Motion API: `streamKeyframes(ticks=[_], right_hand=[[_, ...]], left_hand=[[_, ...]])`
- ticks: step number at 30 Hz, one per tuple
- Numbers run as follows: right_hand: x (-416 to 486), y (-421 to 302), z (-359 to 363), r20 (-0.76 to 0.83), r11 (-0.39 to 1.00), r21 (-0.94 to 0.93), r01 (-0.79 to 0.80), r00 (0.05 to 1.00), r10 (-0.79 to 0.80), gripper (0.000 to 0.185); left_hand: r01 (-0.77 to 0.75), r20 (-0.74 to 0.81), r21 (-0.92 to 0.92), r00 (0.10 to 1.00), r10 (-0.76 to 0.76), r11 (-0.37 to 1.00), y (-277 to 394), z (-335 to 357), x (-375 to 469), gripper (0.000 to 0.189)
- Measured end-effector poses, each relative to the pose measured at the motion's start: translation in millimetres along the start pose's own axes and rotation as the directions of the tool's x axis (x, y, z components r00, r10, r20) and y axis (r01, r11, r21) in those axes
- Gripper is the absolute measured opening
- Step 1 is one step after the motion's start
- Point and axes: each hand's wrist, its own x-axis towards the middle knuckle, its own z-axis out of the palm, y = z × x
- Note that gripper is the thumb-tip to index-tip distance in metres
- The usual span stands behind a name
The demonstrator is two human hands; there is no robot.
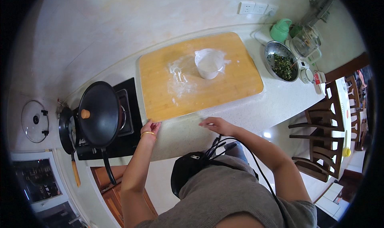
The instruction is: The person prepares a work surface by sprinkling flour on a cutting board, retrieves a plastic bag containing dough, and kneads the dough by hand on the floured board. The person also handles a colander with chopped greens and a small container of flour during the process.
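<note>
A wooden board (216, 91) lies on the pale countertop, with white powder (180, 78) that looks like flour smeared over its middle. On the board stands a white jug (207, 72) dusted with the same powder. My left hand (151, 126), with a gold bangle at the wrist, has its fingers at the board's near left corner. Over the counter, just short of the board's near edge, is my right hand (218, 125). Its fingers are bent and I see no object in them; whether they are fully closed is unclear.
Left of the board, a lidded black wok (99, 117) sits on the black gas hob (127, 87), its handle jutting over the counter's front. A steel colander (271, 49) of chopped greens, a green kettle (280, 30) and a glass pitcher (304, 44) stand at the right.
</note>
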Motion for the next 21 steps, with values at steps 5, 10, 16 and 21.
streamKeyframes(ticks=[5, 10, 16, 21], right_hand=[[58.7, 8.3, 8.0, 0.228, 0.995, -0.084, 0.054, 0.973, -0.033, 0.036], [85.5, 12.9, 39.8, 0.401, 0.776, -0.511, 0.371, 0.901, -0.166, 0.050], [116.7, -17.0, 70.7, 0.438, 0.579, -0.742, 0.338, 0.898, 0.038, 0.065], [117.0, 5.8, 87.2, 0.257, 0.429, -0.856, 0.289, 0.957, -0.131, 0.075]], left_hand=[[0.010, 0.025, 0.064, 1.000, -0.012, 0.998, 3.6, 0.6, -2.9, 0.012], [0.008, 0.027, 0.109, 1.000, -0.011, 0.994, 5.2, -0.5, -2.6, 0.016], [-0.018, 0.026, 0.154, 1.000, 0.014, 0.988, 7.7, -5.0, 0.3, 0.018], [-0.020, 0.010, 0.119, 1.000, 0.019, 0.993, 6.3, 7.2, -17.0, 0.014]])
